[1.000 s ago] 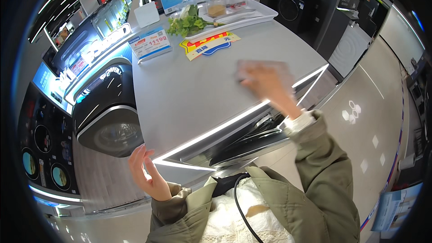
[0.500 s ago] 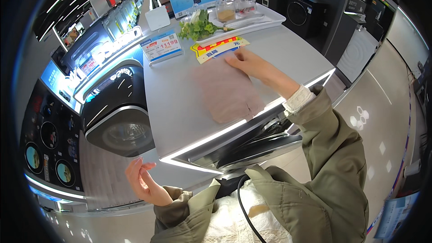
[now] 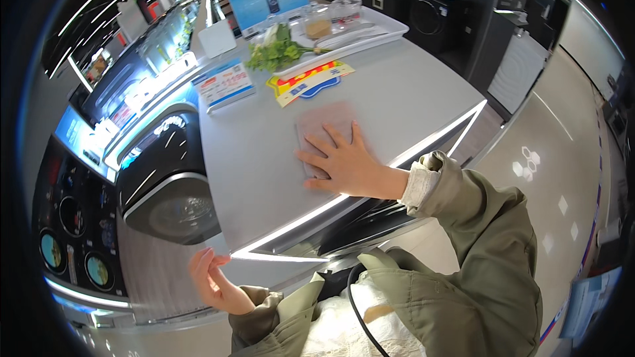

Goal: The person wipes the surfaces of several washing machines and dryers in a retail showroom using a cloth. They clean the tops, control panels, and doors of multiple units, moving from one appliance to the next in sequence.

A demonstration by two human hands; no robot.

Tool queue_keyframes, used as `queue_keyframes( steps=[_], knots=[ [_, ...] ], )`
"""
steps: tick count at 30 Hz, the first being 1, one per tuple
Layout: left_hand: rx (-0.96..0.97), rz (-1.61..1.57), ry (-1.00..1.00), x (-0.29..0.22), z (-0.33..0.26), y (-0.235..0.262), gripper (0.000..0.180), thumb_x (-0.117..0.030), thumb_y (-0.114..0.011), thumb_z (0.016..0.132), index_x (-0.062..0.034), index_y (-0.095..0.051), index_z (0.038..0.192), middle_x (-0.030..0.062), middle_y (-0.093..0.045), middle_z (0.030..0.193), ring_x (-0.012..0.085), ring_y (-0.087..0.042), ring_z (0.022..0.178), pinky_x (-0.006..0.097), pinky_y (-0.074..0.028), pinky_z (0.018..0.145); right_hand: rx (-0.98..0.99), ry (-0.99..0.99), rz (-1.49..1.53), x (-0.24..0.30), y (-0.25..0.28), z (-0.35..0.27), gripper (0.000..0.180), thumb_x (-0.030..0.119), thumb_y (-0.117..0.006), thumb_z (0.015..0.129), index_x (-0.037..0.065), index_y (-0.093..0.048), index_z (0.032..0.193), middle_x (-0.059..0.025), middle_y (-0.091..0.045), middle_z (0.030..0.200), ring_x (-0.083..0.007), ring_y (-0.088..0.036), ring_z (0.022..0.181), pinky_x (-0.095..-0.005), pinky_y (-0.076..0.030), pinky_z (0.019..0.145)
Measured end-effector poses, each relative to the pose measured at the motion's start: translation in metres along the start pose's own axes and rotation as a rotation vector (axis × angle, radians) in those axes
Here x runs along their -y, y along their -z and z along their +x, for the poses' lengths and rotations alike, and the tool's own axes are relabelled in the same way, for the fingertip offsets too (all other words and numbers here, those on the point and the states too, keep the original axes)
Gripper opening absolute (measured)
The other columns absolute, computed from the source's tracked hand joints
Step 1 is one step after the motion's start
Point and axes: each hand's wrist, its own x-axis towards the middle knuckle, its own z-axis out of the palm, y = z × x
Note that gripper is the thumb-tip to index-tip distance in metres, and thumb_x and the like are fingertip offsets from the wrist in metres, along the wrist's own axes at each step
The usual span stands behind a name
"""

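Observation:
My right hand [image 3: 347, 164] lies flat on a pinkish cloth [image 3: 331, 115], fingers spread, palm down near the front edge of a grey counter [image 3: 254, 175]. The cloth is spread on the counter top, and its lower right part is hidden under the hand. Off the counter's front left corner, my left hand [image 3: 221, 284] is raised in the air. Its fingers are loosely curled and somewhat apart, with nothing visible in them. Beyond the cloth lie yellow, red and blue paper cards [image 3: 311, 83].
A white tray [image 3: 390, 30] at the back bears glass jars [image 3: 317, 23] and a leafy green sprig [image 3: 281, 53]. A price sign [image 3: 225, 86] stands at the counter's left side, near a blue display board [image 3: 268, 3]. A black appliance [image 3: 169, 158] sits left of the counter.
My right hand has gone from the cloth's far edge to lying flat on its middle, nearer me. The cloth now looks smaller in outline. My left hand has hardly moved.

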Motion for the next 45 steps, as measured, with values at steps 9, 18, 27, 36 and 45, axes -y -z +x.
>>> queue_keyframes(
  steps=[9, 18, 27, 36, 45],
  knots=[
    [0.016, 0.003, 0.084, 0.009, 0.001, -0.021, 0.027, 0.007, -0.038, 0.083, 0.0016, -0.058, 0.1, 0.008, -0.056, 0.075, 0.014, -0.051, 0.067, 0.028, -0.044, 0.065, 0.015, -0.466, -0.142, -0.132, 0.004, -0.046, 0.076, 0.064, -0.04, 0.084, 0.016, -0.03, 0.142, -0.0155, -0.023, 0.148, -0.0423, -0.023, 0.134, -0.0722, -0.02, 0.095],
    [0.035, 0.167, 0.025, 0.02, -0.006, -0.001, 0.02, 0.001, -0.042, 0.088, -0.0014, -0.06, 0.095, 0.0086, -0.056, 0.082, 0.0143, -0.05, 0.065, 0.027, -0.043, 0.064, 0.184, -0.408, -0.106, -0.22, -0.011, 0.02, 0.066, 0.056, -0.041, 0.086, 0.022, -0.031, 0.142, -0.0137, -0.023, 0.149, -0.0383, -0.02, 0.136, -0.0668, -0.022, 0.099],
    [-0.003, 0.142, 0.108, 0.008, -0.016, 0.003, 0.02, 0.003, -0.043, 0.086, -0.0002, -0.062, 0.084, 0.0086, -0.056, 0.081, 0.0146, -0.051, 0.06, 0.026, -0.041, 0.061, 0.186, -0.619, -0.026, -0.28, 0.007, -0.016, 0.052, 0.045, -0.037, 0.089, 0.03, -0.036, 0.139, -0.0091, -0.023, 0.15, -0.0302, -0.018, 0.139, -0.0638, -0.017, 0.104],
    [0.026, 0.109, 0.049, 0.0, -0.008, 0.001, 0.02, 0.006, -0.044, 0.082, -0.0001, -0.062, 0.082, 0.0087, -0.058, 0.08, 0.014, -0.053, 0.059, 0.025, -0.044, 0.06, 0.145, -0.352, -0.231, -0.206, 0.021, -0.099, 0.05, 0.037, -0.044, 0.089, 0.027, -0.039, 0.137, -0.0087, -0.027, 0.148, -0.0311, -0.021, 0.137, -0.0604, -0.02, 0.104],
    [0.068, -0.003, 0.002, -0.003, -0.005, -0.005, 0.022, 0.01, -0.042, 0.079, 0.0002, -0.062, 0.081, 0.0116, -0.061, 0.079, 0.0161, -0.057, 0.057, 0.025, -0.045, 0.058, -0.189, 0.048, 0.153, 0.064, 0.01, -0.008, 0.046, 0.032, -0.063, 0.074, 0.02, -0.056, 0.118, -0.0056, -0.048, 0.131, -0.0316, -0.039, 0.125, -0.0519, -0.031, 0.097]
  ],
)
